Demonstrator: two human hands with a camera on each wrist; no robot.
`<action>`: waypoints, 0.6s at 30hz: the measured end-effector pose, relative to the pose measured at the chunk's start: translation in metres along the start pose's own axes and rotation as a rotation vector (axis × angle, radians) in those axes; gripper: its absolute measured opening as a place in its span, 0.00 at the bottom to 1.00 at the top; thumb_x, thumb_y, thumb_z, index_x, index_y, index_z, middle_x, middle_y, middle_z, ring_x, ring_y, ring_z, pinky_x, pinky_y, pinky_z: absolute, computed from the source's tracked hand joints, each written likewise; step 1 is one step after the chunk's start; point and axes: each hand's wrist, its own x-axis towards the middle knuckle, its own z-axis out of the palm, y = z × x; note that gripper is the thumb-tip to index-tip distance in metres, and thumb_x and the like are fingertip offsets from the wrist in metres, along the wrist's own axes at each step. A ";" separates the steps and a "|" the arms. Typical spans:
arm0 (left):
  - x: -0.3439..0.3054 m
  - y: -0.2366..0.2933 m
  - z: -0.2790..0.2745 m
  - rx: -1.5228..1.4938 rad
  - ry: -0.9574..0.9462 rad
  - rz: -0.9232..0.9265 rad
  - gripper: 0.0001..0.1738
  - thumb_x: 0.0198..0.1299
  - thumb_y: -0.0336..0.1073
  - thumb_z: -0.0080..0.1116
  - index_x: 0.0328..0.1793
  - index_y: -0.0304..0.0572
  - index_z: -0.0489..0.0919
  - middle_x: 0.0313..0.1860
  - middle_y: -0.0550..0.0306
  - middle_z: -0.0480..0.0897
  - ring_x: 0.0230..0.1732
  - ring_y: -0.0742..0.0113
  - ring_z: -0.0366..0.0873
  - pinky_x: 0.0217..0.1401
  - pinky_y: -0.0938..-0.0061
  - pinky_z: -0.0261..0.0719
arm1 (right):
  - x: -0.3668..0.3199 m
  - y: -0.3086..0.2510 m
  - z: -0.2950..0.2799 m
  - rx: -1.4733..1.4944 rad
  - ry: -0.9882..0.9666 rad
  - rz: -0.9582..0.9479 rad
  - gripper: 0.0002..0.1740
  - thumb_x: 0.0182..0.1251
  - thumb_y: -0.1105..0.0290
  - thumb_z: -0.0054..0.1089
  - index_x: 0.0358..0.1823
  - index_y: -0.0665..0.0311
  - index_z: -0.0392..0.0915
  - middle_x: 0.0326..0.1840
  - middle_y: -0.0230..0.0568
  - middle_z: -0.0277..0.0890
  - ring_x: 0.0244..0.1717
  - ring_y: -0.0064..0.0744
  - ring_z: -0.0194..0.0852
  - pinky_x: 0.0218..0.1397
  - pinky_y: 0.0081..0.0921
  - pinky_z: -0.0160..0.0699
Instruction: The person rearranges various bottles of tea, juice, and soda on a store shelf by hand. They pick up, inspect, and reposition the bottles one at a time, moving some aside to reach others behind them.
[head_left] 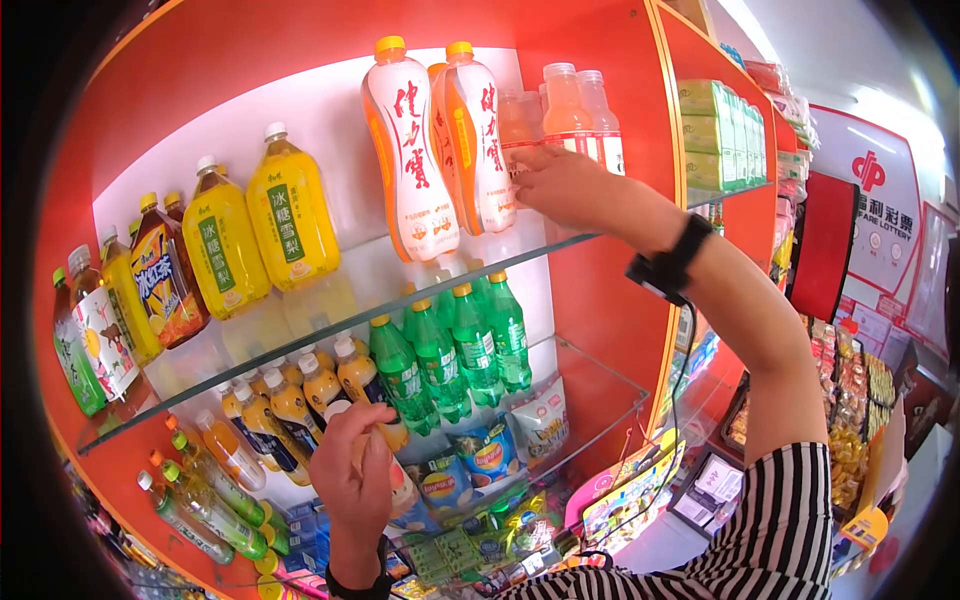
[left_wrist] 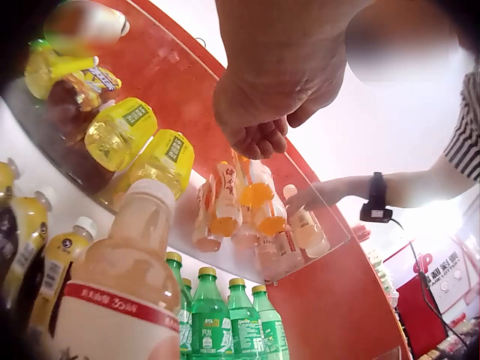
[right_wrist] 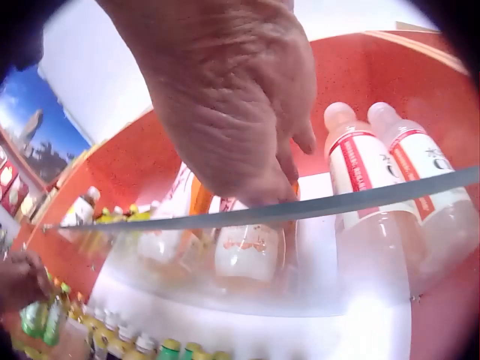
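Observation:
My right hand (head_left: pixel 570 190) reaches over the front edge of the upper glass shelf. Its fingers are beside a white-labelled orange bottle with a yellow cap (head_left: pixel 483 140), in front of pink drink bottles with red-and-white labels (head_left: pixel 568 110). In the right wrist view, the right hand (right_wrist: pixel 232 112) comes down from above, its fingertips partly behind the glass edge. My left hand (head_left: pixel 352 470) hangs lower, fingers loosely curled with nothing in them. It overlaps a pale pink bottle (head_left: pixel 403 490) in the head view; the left wrist view shows that bottle (left_wrist: pixel 124 262) apart from the hand (left_wrist: pixel 277 90).
Yellow pear drink bottles (head_left: pixel 295 205) and an iced tea bottle (head_left: pixel 165 270) stand left on the glass shelf (head_left: pixel 350 325). Green soda bottles (head_left: pixel 435 355) line the level below, with snack bags (head_left: pixel 485 455) in front. A red side panel (head_left: pixel 600 130) bounds the shelf at right.

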 end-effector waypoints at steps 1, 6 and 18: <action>-0.003 -0.003 -0.001 -0.002 -0.022 -0.104 0.13 0.60 0.21 0.49 0.51 0.33 0.76 0.43 0.51 0.80 0.44 0.68 0.76 0.49 0.77 0.72 | -0.014 -0.002 -0.018 0.003 -0.004 -0.001 0.16 0.57 0.75 0.54 0.48 0.61 0.79 0.58 0.35 0.75 0.68 0.37 0.61 0.68 0.38 0.62; -0.017 -0.024 0.007 0.037 -0.022 -0.318 0.17 0.62 0.24 0.50 0.58 0.34 0.72 0.45 0.53 0.78 0.45 0.72 0.75 0.51 0.78 0.71 | -0.062 -0.002 -0.041 0.424 0.148 0.652 0.18 0.61 0.77 0.52 0.54 0.68 0.71 0.53 0.53 0.74 0.51 0.55 0.73 0.52 0.42 0.75; -0.042 -0.050 0.024 0.193 -0.106 -0.491 0.32 0.55 0.25 0.59 0.67 0.32 0.64 0.40 0.52 0.78 0.29 0.74 0.74 0.35 0.78 0.74 | -0.046 0.012 -0.023 0.708 -0.111 0.501 0.30 0.60 0.76 0.51 0.66 0.55 0.66 0.44 0.57 0.77 0.44 0.49 0.78 0.47 0.39 0.77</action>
